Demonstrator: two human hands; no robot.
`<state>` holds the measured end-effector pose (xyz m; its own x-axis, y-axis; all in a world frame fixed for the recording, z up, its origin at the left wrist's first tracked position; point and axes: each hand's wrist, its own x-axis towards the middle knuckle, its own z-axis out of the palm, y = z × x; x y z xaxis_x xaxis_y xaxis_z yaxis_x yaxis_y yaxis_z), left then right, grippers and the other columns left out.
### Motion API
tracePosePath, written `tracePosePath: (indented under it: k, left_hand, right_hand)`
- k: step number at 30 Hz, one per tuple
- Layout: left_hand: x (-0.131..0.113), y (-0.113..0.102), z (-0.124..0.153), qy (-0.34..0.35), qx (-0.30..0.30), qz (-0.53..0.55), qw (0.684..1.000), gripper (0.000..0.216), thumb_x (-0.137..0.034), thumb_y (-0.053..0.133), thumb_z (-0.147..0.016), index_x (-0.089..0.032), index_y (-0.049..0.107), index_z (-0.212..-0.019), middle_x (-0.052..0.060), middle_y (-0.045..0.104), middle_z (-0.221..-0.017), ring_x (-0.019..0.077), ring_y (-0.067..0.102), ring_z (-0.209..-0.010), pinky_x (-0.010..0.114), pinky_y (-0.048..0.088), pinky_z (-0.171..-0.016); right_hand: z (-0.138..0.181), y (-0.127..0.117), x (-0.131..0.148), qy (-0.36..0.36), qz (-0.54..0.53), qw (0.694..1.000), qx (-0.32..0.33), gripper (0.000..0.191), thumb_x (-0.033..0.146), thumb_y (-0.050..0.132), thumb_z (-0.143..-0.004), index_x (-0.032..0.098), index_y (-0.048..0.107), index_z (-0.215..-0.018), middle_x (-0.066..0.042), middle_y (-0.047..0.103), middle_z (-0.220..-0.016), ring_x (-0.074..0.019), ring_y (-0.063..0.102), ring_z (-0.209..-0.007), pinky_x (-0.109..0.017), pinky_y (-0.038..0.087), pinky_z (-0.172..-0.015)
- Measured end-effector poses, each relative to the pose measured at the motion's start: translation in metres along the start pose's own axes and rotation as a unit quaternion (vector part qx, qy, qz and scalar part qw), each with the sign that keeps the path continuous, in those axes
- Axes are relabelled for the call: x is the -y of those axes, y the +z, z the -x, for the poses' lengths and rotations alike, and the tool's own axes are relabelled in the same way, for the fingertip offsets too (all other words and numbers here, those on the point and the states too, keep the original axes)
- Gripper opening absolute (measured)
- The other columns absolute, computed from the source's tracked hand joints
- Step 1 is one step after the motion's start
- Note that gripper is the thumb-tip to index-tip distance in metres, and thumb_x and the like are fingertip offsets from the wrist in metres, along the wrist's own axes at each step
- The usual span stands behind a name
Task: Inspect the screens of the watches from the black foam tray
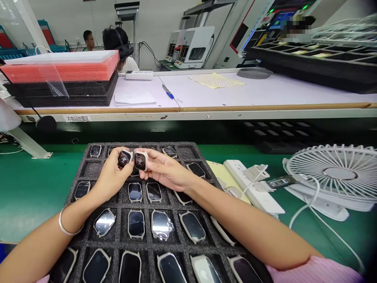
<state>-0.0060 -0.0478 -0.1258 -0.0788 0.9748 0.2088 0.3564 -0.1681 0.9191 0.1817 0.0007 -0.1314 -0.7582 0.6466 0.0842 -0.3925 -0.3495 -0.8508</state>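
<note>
While the person leans over the green counter [35,184], both hands are raised a little above the far part of a black foam tray [88,169], and each one holds one smartwatch body. From the left side: the left hand [110,175], with a silver bangle [66,228] on its wrist, is closed around the left watch body [124,158], pinching it between thumb and fingers, with the dark screen turned toward the person. Just beside it, almost touching edge to edge, is the right watch body [140,161], which the right hand [165,171] grips by its sides with the fingertips in the same way. So the two pieces meet in the middle between the hands, over the second row of pockets, and neither hand is really nearer to the tray than the other.

The tray lies directly under the hands. Its long side runs away from the person, and its pockets go in rows from left to right. Most of the near pockets have a watch body lying face up, while several pockets in the far rows, on the left and on the right, look vacant. The empty pocket [91,169] on the left lies close to the left hand.

To the right of the tray there is a white power strip [250,184], and further right a white desk fan [338,173] lies with its grille facing up.
</note>
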Motion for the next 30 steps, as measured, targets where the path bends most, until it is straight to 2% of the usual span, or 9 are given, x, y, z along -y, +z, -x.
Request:
tracePosePath:
  k: [4,8,18,25,30]
  left_hand:
    - [-0.0043,-0.0005,0.0009,-0.001,-0.001,-0.019,1.0,0.036,-0.037,0.059,-0.081,-0.02,0.053,-0.113,0.005,0.062,-0.101,0.021,0.059,-0.096,0.034,0.047,-0.084]
    - [-0.0067,-0.0007,0.0011,-0.002,0.002,-0.03,1.0,0.036,-0.037,0.058,-0.081,-0.02,0.053,-0.112,0.005,0.061,-0.099,0.0213,0.058,-0.095,0.034,0.047,-0.082]
    - [-0.0081,-0.0004,0.0013,0.007,-0.004,-0.026,1.0,0.035,-0.037,0.058,-0.08,-0.02,0.053,-0.111,0.004,0.06,-0.097,0.0195,0.056,-0.088,0.032,0.046,-0.077]
    - [-0.0067,-0.0005,0.001,0.02,-0.027,-0.032,0.999,0.036,-0.034,0.06,-0.08,-0.019,0.054,-0.112,0.004,0.062,-0.099,0.0194,0.058,-0.091,0.032,0.048,-0.08]
    - [-0.0069,-0.0009,0.0017,0.013,-0.014,-0.036,0.999,0.038,-0.034,0.058,-0.079,-0.019,0.054,-0.113,0.003,0.06,-0.095,0.0185,0.056,-0.084,0.032,0.046,-0.075]
  right_hand:
    - [0.0008,0.0002,-0.0001,-0.001,0.0,1.0,0.008,0.049,0.032,0.086,-0.082,0.023,0.063,-0.124,0.0,0.065,-0.095,-0.0126,0.067,-0.078,-0.024,0.054,-0.073]
    - [0.0014,0.0007,-0.0002,-0.004,0.018,1.0,0.01,0.048,0.033,0.085,-0.083,0.023,0.063,-0.124,0.0,0.064,-0.1,-0.0125,0.066,-0.079,-0.026,0.054,-0.075]
    - [0.001,0.0002,-0.0005,-0.014,0.02,1.0,0.021,0.047,0.034,0.084,-0.085,0.023,0.061,-0.124,0.0,0.064,-0.097,-0.0126,0.066,-0.079,-0.025,0.053,-0.074]
    - [0.0004,-0.0003,-0.0011,-0.019,0.018,1.0,0.015,0.045,0.033,0.083,-0.085,0.023,0.061,-0.124,0.001,0.063,-0.097,-0.0122,0.065,-0.079,-0.024,0.053,-0.074]
    - [0.0018,0.001,0.0005,-0.02,0.022,0.999,0.014,0.045,0.033,0.084,-0.084,0.024,0.062,-0.123,0.0,0.062,-0.1,-0.012,0.065,-0.079,-0.026,0.054,-0.074]
